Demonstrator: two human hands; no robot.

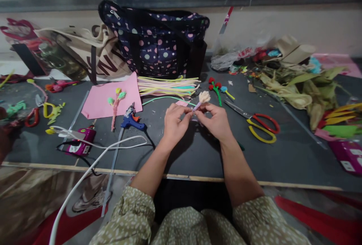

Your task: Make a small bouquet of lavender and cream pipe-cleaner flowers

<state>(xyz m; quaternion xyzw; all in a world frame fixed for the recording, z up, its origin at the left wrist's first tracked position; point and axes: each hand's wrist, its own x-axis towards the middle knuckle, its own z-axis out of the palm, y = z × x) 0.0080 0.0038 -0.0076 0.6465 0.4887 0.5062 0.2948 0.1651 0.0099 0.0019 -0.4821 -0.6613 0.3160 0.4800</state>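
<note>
Both of my hands meet over the middle of the dark table, closed on a small handmade flower (pixel 204 97) with a cream fluffy head and a pale purple stem. My left hand (pixel 175 122) pinches the lower stem between thumb and finger. My right hand (pixel 215 119) grips the same stem from the other side, thumb tip close to the left thumb. The flower head leans up and to the right above the fingers. Part of the stem is hidden by the fingertips. Just behind lie a pink paper scrap (pixel 182 103) and a light green pipe cleaner (pixel 161 97).
Scissors (pixel 250 116) lie to the right, a blue glue gun (pixel 131 120) to the left. Pipe cleaners (pixel 166 86), pink paper (pixel 96 99), a green-stemmed red flower (pixel 216 88) and dried husks (pixel 294 90) lie behind. A white cable (pixel 85 177) crosses the front edge beside a purple power strip (pixel 83 141).
</note>
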